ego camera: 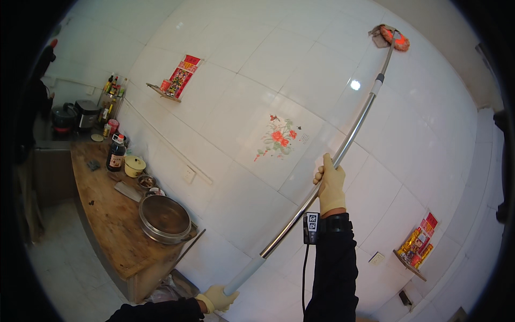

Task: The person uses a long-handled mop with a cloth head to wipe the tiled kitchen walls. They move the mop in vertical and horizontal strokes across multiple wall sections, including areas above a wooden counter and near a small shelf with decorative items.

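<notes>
A long telescopic metal pole (pixel 354 129) runs diagonally up the white tiled wall (pixel 225 133). My right hand (pixel 332 185), in a pale rubber glove, grips the metal tube near its middle. Around the grey handle at the pole's lower end, my gloved left hand (pixel 220 298) is closed. At the far end, an orange fluffy mop head (pixel 401 43) with a grey-brown cloth (pixel 380 40) beside it rests high against the wall, near the ceiling. Whether the cloth is fastened to the mop head is too small to tell.
A wooden counter (pixel 100 217) at left bears a steel pot (pixel 165 215), a cleaver (pixel 128 191), a yellow enamel pot (pixel 134 166) and a dark sauce bottle (pixel 116 155). Small shelves stick out from the wall at left (pixel 163 93) and right (pixel 409 265). A dark-clothed person stands at far left.
</notes>
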